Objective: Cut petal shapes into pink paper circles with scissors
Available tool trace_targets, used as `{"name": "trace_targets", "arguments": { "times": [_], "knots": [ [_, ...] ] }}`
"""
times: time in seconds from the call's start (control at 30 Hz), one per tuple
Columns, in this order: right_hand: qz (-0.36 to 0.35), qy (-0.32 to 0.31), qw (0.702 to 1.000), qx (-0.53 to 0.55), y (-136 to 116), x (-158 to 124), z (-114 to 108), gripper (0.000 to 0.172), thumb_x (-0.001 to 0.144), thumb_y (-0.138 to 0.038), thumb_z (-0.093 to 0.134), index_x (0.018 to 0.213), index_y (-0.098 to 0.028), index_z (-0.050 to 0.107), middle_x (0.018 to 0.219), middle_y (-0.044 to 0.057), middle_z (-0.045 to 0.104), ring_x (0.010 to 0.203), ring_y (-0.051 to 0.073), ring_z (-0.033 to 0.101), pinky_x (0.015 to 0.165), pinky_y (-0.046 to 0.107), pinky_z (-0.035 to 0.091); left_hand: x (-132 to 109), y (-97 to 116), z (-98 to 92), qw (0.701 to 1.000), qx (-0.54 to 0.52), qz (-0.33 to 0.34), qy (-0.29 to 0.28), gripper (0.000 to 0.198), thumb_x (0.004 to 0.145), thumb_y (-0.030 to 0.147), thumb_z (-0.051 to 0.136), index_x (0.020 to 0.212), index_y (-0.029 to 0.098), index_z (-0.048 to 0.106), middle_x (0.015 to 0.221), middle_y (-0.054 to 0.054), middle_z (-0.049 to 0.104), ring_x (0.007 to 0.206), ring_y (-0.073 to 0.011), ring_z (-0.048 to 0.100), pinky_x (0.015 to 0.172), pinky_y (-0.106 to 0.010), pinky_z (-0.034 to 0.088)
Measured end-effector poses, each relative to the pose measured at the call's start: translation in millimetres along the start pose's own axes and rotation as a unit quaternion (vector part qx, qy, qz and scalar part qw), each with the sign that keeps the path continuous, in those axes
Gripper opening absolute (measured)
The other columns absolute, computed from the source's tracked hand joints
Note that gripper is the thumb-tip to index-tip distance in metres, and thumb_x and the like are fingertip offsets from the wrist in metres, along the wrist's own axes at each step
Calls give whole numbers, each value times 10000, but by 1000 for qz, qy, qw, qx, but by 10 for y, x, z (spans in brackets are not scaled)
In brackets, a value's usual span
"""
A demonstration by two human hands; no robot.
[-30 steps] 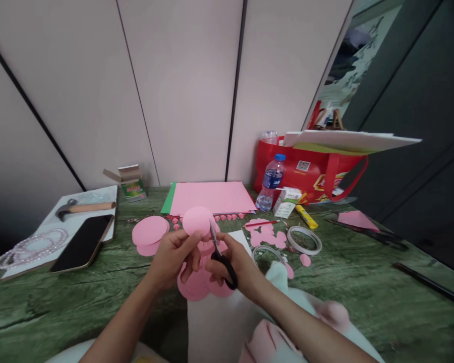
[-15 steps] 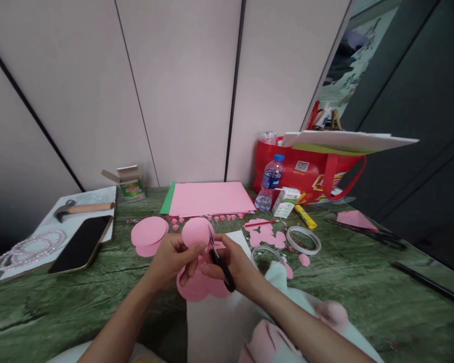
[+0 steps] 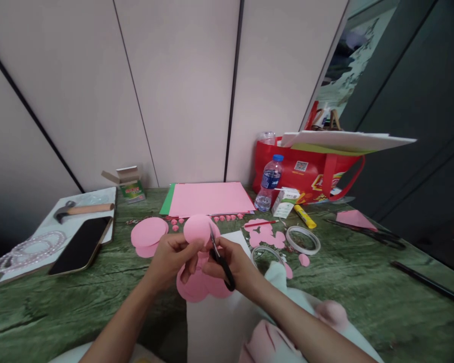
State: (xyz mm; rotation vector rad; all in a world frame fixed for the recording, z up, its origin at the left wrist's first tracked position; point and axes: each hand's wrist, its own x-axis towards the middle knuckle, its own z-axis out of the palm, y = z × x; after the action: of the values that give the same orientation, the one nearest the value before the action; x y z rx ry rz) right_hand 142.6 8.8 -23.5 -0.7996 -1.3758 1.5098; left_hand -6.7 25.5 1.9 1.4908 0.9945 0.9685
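Between the fingers of my left hand (image 3: 176, 258) is a pink paper circle (image 3: 196, 229), held up above the table. My right hand (image 3: 234, 264) grips black-handled scissors (image 3: 224, 267), their blades pointing up and lying along the right edge of that circle. Below both hands, more pink paper circles (image 3: 200, 287) lie overlapped on a white sheet (image 3: 240, 242). To the left of my left hand rests another small stack of pink circles (image 3: 149, 233). Small rolled pink pieces (image 3: 229, 218) sit in a row beyond my hands.
Pink sheets (image 3: 212, 198) lie against the wall. Right are pink cut-outs (image 3: 263, 237), tape rolls (image 3: 303, 240), a glue stick (image 3: 304, 217), a water bottle (image 3: 270, 184) and a red bag (image 3: 306, 174). Left are a hammer (image 3: 85, 208), a phone (image 3: 81, 245) and beads (image 3: 30, 251).
The pink circle has shifted slightly up and to the right, and the scissor blades now overlap its right edge a little differently. Both hands keep their grips.
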Motion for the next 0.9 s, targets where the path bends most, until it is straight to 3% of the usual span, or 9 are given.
{"name": "trace_targets", "arguments": {
  "times": [0.4,0.9],
  "knots": [
    [8,7,1000,-14,3,12,6,419,500,-341,734,780,-177,468,526,-86,383,471,59,326,441,186,249,-3,-14,1,1000,8,-11,-1,221,701,297,573,569,120,578,300,51,479,198,-42,361,220,-128,252],
    [3,17,1000,-6,-40,0,17,384,514,-354,725,760,-166,497,491,-86,390,427,47,307,419,182,268,-7,-8,-16,1000,7,-1,4,252,712,276,555,507,130,528,306,57,464,201,-34,352,228,-131,211]
  ]
}}
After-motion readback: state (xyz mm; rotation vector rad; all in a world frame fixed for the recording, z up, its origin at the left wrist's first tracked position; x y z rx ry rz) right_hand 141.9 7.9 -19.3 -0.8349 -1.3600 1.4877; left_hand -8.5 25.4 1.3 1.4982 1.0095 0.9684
